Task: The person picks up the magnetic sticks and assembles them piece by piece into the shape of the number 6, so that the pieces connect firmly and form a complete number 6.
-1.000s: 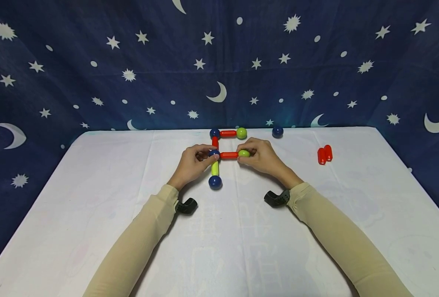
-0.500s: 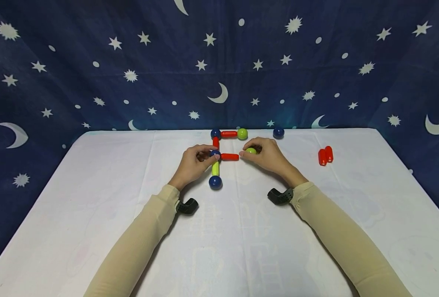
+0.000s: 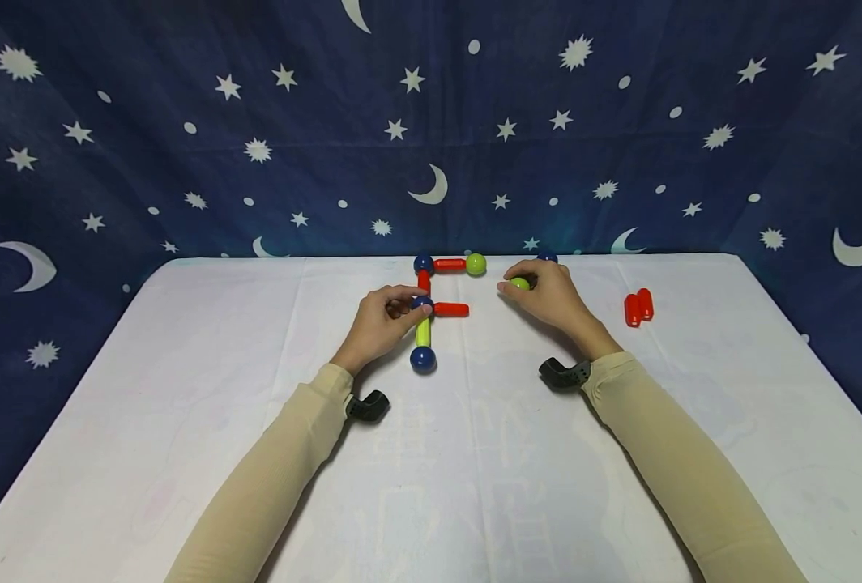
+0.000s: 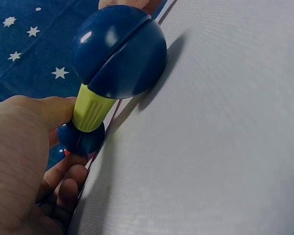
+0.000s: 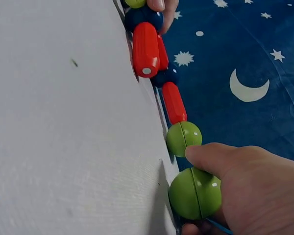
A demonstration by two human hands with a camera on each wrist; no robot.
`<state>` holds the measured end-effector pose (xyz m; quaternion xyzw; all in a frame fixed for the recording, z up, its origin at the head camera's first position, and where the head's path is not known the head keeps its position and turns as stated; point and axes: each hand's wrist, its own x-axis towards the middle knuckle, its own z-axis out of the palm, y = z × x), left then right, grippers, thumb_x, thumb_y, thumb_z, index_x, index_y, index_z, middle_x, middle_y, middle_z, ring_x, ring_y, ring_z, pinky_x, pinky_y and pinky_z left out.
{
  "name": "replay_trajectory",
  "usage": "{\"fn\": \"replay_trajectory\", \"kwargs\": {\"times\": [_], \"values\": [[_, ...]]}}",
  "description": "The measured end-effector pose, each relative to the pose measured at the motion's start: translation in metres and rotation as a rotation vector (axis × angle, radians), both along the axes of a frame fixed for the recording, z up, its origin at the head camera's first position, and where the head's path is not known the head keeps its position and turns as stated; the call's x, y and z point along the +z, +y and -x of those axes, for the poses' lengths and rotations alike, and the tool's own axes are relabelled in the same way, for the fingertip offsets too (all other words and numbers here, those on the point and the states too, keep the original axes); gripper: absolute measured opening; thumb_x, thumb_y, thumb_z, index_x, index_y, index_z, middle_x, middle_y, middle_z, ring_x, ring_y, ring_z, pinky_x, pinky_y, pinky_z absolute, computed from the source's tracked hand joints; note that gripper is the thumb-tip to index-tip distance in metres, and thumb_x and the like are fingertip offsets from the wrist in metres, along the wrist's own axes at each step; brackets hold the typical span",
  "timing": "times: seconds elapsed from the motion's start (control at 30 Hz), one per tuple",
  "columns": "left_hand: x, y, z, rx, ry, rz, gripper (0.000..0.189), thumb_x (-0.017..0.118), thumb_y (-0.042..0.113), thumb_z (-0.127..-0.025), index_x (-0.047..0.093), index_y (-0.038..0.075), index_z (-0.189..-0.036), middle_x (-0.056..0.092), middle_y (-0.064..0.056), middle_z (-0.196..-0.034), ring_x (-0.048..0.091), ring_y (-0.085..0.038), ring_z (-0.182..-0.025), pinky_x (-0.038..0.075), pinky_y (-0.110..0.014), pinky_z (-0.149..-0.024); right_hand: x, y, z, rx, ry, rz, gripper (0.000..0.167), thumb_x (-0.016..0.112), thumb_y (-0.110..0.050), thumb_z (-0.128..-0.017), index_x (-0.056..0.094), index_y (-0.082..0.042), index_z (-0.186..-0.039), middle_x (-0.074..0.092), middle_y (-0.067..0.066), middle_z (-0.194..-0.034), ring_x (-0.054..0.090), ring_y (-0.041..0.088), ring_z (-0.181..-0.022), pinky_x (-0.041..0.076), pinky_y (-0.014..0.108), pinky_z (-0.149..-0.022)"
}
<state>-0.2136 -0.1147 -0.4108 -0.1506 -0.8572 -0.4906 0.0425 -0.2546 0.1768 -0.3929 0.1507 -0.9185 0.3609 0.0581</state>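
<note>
My left hand (image 3: 383,320) pinches the middle blue ball (image 3: 422,302) of a ball-and-stick figure lying on the table. A yellow-green stick (image 3: 423,333) joins that ball to a near blue ball (image 4: 118,51). From the middle ball a red stick (image 3: 451,309) points right, its far end bare. Another red stick (image 3: 424,281) runs back to a blue ball (image 3: 424,264), from which a red stick (image 3: 449,265) leads to a green ball (image 3: 476,264). To the right, my right hand (image 3: 548,295) grips a second green ball (image 5: 195,193) between thumb and fingers, apart from the figure.
Two loose red sticks (image 3: 638,308) lie side by side at the right on the white table (image 3: 256,356). Behind my right hand, a loose blue ball (image 3: 547,256) sits near the back edge, partly hidden. A starry dark-blue cloth (image 3: 431,129) hangs behind the table.
My right hand has pulled the green ball off the end of the red stick and carried it right and slightly back. My left hand stays on the middle blue ball.
</note>
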Motion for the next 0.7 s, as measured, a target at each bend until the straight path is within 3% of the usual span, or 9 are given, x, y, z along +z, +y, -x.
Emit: {"fn": "replay_trajectory", "kwargs": {"times": [0.4,0.7], "values": [[0.0,-0.001,0.0,-0.001,-0.004,-0.006,0.029,0.075,0.021,-0.094,0.074,0.007,-0.119,0.065,-0.01,-0.098,0.059,-0.023,-0.083,0.05,-0.031,-0.075,0.002,0.003,0.001,-0.004,-0.001,-0.012,0.032,0.076,-0.025,-0.092,0.074,-0.001,-0.114,0.071,0.013,-0.109,0.059,0.028,-0.093,0.046,0.04,-0.082],[0.0,-0.001,0.0,0.002,0.0,-0.003,0.029,0.076,0.021,-0.093,0.074,0.007,-0.119,0.065,-0.009,-0.098,0.059,-0.023,-0.083,0.05,-0.032,-0.076,0.014,0.014,0.001,-0.033,-0.029,0.02,0.037,0.077,-0.029,-0.092,0.073,-0.002,-0.117,0.07,0.014,-0.11,0.062,0.028,-0.095,0.049,0.042,-0.082]]}}
